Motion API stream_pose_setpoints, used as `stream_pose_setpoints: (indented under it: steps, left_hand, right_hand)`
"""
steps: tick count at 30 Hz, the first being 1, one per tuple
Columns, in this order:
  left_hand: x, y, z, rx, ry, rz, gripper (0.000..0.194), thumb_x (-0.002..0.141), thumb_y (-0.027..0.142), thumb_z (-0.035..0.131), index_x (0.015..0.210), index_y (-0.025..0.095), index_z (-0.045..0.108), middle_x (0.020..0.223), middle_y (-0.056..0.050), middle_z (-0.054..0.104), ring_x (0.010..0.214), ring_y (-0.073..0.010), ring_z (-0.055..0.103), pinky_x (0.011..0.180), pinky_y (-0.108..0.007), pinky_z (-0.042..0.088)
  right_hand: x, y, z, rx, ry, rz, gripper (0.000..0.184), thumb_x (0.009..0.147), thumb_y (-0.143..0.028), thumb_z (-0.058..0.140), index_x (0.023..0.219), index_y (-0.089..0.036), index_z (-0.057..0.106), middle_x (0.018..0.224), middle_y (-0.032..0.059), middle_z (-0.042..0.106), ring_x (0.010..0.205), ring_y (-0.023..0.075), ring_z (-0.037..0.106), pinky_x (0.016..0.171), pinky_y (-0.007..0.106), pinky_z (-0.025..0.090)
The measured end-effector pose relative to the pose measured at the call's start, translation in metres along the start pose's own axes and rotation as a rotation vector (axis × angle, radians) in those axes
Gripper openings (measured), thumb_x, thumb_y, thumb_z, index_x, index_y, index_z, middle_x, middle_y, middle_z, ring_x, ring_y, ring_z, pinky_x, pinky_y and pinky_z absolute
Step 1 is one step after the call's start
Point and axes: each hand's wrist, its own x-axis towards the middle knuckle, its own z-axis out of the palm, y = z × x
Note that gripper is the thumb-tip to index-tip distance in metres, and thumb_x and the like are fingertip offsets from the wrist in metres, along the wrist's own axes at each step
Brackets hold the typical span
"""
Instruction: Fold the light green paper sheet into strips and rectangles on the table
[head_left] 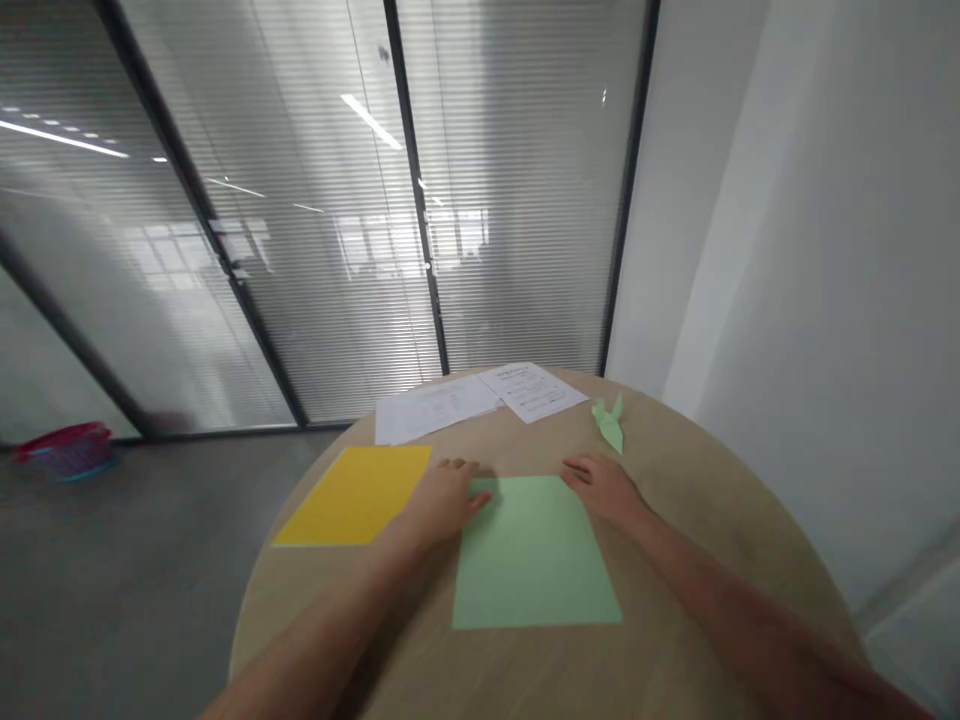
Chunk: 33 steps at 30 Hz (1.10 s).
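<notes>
A light green square sheet of paper [536, 555] lies flat on the round wooden table [690, 520] in front of me. My left hand [444, 498] rests at its upper left corner, fingers stretched out and thumb apart on the paper. At the upper right corner is my right hand [604, 486], its fingers extended and touching the corner, with a small gap between thumb and fingers. Beyond my right hand sits a small folded green paper figure [609, 424] with two pointed tips. The undersides of both hands are hidden.
A yellow sheet of paper [352, 495] with a pale green edge under it lies left of my left hand. White sheets [435, 408] and a printed page [532, 390] lie at the table's far edge. A red-rimmed basket [71, 450] stands on the floor, far left.
</notes>
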Motion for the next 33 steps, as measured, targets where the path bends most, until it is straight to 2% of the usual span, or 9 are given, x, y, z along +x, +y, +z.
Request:
stream_pose_setpoints:
  steps: [4,8,11,14,21,26,28,33]
  left_hand:
    - [0.001,-0.014,0.023,-0.019,0.002,-0.019,0.063,0.09,0.048,0.064,0.14,0.012,0.056,0.136,-0.022,0.063,0.127,-0.0378,0.057,0.11,-0.05,0.042]
    - [0.002,-0.018,0.027,-0.04,-0.006,-0.03,0.054,0.088,0.05,0.065,0.129,0.015,0.065,0.134,-0.017,0.065,0.125,-0.0364,0.057,0.11,-0.049,0.042]
    - [0.004,-0.017,0.026,-0.06,-0.008,-0.052,0.051,0.086,0.049,0.068,0.125,0.016,0.067,0.131,-0.015,0.066,0.122,-0.0349,0.057,0.109,-0.047,0.043]
    - [0.003,-0.016,0.027,-0.079,-0.006,-0.082,0.049,0.085,0.047,0.07,0.123,0.015,0.067,0.128,-0.016,0.066,0.122,-0.0345,0.057,0.109,-0.046,0.043]
    - [0.0,-0.016,0.03,-0.097,0.009,-0.104,0.042,0.085,0.044,0.068,0.116,0.015,0.066,0.126,-0.015,0.066,0.12,-0.0338,0.057,0.108,-0.046,0.043]
    - [-0.001,-0.017,0.033,-0.108,0.023,-0.112,0.058,0.086,0.045,0.067,0.134,0.013,0.059,0.137,-0.017,0.061,0.13,-0.0356,0.052,0.113,-0.048,0.039]
    - [-0.002,-0.017,0.034,-0.12,0.015,-0.096,0.056,0.086,0.045,0.067,0.134,0.015,0.061,0.139,-0.016,0.061,0.131,-0.0353,0.052,0.114,-0.049,0.038]
    - [-0.002,-0.018,0.034,-0.135,0.002,-0.072,0.053,0.086,0.046,0.067,0.132,0.019,0.064,0.141,-0.014,0.061,0.132,-0.0347,0.052,0.114,-0.049,0.038]
  right_hand:
    - [-0.008,-0.001,-0.007,-0.033,-0.073,-0.038,0.052,0.091,-0.045,0.064,0.133,-0.014,0.067,0.136,0.0167,0.064,0.126,0.0285,0.06,0.112,0.043,0.042]
    - [-0.014,-0.001,-0.011,-0.078,-0.13,-0.039,0.066,0.084,-0.047,0.072,0.141,-0.016,0.061,0.157,0.0178,0.043,0.146,0.0341,0.041,0.121,0.05,0.031]
    - [-0.016,-0.001,-0.012,-0.134,-0.172,-0.026,0.061,0.085,-0.047,0.072,0.137,-0.018,0.064,0.159,0.0177,0.04,0.151,0.0363,0.033,0.122,0.053,0.027]
    - [-0.016,-0.001,-0.01,-0.136,-0.182,-0.021,0.051,0.085,-0.044,0.072,0.13,-0.02,0.067,0.156,0.0158,0.044,0.15,0.035,0.034,0.122,0.052,0.028]
    - [-0.016,-0.008,-0.012,-0.107,-0.18,-0.011,0.042,0.086,-0.04,0.071,0.124,-0.022,0.07,0.153,0.0138,0.049,0.148,0.0334,0.038,0.12,0.051,0.031]
    - [-0.018,-0.011,-0.012,-0.062,-0.152,-0.011,0.036,0.086,-0.035,0.07,0.12,-0.021,0.072,0.151,0.0144,0.051,0.146,0.0321,0.041,0.12,0.05,0.031]
    - [-0.019,-0.011,-0.011,0.003,-0.131,-0.031,0.03,0.085,-0.03,0.07,0.112,-0.02,0.074,0.148,0.015,0.054,0.145,0.0319,0.043,0.12,0.05,0.032]
    - [-0.023,-0.018,-0.01,0.119,-0.102,-0.067,0.022,0.084,-0.022,0.065,0.105,-0.019,0.07,0.144,0.0131,0.058,0.135,0.0262,0.054,0.113,0.042,0.042]
